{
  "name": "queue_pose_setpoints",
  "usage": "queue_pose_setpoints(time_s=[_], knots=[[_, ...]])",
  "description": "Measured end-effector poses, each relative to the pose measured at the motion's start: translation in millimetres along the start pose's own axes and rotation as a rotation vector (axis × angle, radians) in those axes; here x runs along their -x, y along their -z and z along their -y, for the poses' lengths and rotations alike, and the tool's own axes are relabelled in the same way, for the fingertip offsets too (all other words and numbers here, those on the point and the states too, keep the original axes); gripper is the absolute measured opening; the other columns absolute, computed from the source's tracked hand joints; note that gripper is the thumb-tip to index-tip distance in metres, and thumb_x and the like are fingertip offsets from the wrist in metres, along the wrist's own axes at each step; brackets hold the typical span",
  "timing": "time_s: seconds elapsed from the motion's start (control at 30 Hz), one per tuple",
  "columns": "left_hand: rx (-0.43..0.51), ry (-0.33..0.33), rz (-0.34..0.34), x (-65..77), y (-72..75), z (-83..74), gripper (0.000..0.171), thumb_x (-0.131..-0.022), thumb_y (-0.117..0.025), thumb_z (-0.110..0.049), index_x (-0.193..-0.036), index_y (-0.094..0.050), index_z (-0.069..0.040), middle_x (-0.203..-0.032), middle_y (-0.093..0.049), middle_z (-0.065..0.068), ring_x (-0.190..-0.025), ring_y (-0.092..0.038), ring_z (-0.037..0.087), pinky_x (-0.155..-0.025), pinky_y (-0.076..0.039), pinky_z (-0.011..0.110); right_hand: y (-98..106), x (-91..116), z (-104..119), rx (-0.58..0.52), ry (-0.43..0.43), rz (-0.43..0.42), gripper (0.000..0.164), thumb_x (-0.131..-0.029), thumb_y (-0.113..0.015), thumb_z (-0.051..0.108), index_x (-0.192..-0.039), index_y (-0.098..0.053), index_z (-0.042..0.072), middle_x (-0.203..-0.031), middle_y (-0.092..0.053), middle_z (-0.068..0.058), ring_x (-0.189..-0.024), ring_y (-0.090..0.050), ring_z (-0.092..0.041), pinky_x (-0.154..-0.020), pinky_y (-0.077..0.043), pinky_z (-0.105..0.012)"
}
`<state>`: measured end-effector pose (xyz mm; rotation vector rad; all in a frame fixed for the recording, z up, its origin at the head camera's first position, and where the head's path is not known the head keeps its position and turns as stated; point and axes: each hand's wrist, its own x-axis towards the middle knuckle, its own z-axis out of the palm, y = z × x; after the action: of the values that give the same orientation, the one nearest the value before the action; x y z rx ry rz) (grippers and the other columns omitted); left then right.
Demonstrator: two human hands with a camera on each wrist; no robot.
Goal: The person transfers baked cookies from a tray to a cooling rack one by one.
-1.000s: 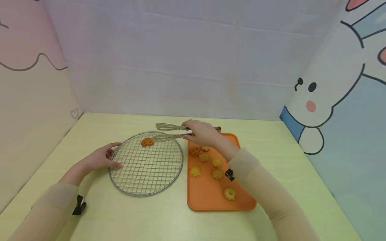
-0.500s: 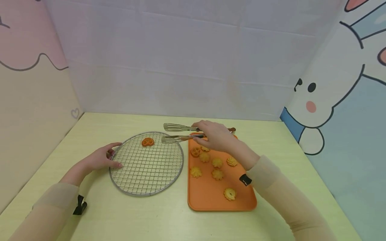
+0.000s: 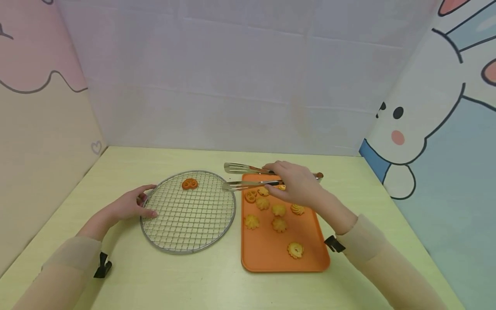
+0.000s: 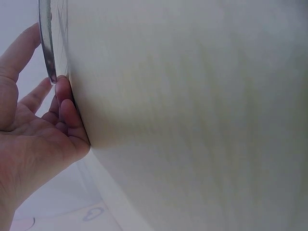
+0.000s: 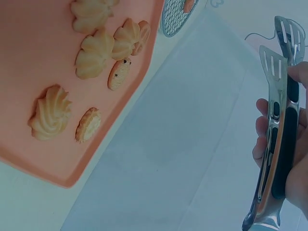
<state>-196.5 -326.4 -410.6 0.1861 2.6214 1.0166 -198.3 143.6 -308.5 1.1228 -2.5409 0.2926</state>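
My left hand (image 3: 129,204) grips the left rim of a round wire cooling rack (image 3: 190,219). Its thumb lies over the rim, and in the left wrist view the curled fingers (image 4: 67,113) tuck in beneath the rim (image 4: 47,48). A pretzel-shaped cookie (image 3: 190,184) rests near the rack's far edge. With my right hand (image 3: 296,183) I hold metal serving tongs (image 3: 248,186) above the far end of an orange tray (image 3: 271,258). The slotted tong ends are spread, with nothing between them. Several cookies (image 3: 279,224) lie on the tray, among them a pretzel-shaped one (image 3: 250,196).
Rack and tray stand side by side on a pale yellow table (image 3: 174,284), a narrow strip of tabletop between them. A white cloth wall (image 3: 232,86) rises behind. Side panels carry cartoon drawings, including a rabbit (image 3: 418,125) on the right.
My right hand and the tongs have moved right, from beside the pretzel cookie to over the tray. The tong tips have pulled away from that cookie. My left hand stays put.
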Motion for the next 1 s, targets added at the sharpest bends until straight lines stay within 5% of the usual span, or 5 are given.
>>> queue_pose_setpoints(time_s=[0.37,0.6,0.83,1.0], knots=[[-0.003,-0.005,-0.005,0.8,-0.8,0.7,0.1,-0.072,-0.081,-0.033,-0.147,-0.023,0.001,-0.1,-0.045,0.015,-0.084,-0.041,0.022,-0.07,-0.035,0.033,3,35,-5,0.01,-0.005,-0.093,0.042,-0.082,-0.071,0.032,-0.117,-0.06,0.01,-0.097,-0.065,-0.002,-0.065,-0.056,-0.01,-0.05,-0.04,-0.023],[-0.003,-0.001,-0.004,0.2,-0.3,0.6,0.1,-0.072,-0.081,-0.033,-0.147,-0.024,0.0,-0.101,-0.044,0.015,-0.084,-0.041,0.022,-0.071,-0.035,0.033,-8,58,-11,0.012,-0.014,-0.131,0.051,-0.093,-0.044,0.054,-0.117,-0.059,0.012,-0.103,-0.066,-0.002,-0.069,-0.061,-0.012,-0.049,-0.042,-0.023],[-0.006,0.0,-0.002,0.6,-0.3,-1.0,0.1,-0.072,-0.082,-0.033,-0.146,-0.024,0.0,-0.101,-0.045,0.015,-0.084,-0.041,0.022,-0.071,-0.035,0.034,-22,79,-13,-0.006,-0.014,-0.167,0.041,-0.086,-0.063,0.04,-0.115,-0.059,0.01,-0.101,-0.067,-0.001,-0.07,-0.062,-0.013,-0.048,-0.043,-0.023],[-0.007,0.003,0.0,0.3,-0.1,-1.3,0.1,-0.073,-0.081,-0.033,-0.147,-0.023,0.0,-0.101,-0.045,0.015,-0.085,-0.041,0.022,-0.071,-0.034,0.033,-28,87,-11,0.0,-0.038,-0.117,0.05,-0.091,-0.047,0.054,-0.114,-0.06,0.012,-0.101,-0.066,0.0,-0.071,-0.063,-0.013,-0.049,-0.044,-0.022]])
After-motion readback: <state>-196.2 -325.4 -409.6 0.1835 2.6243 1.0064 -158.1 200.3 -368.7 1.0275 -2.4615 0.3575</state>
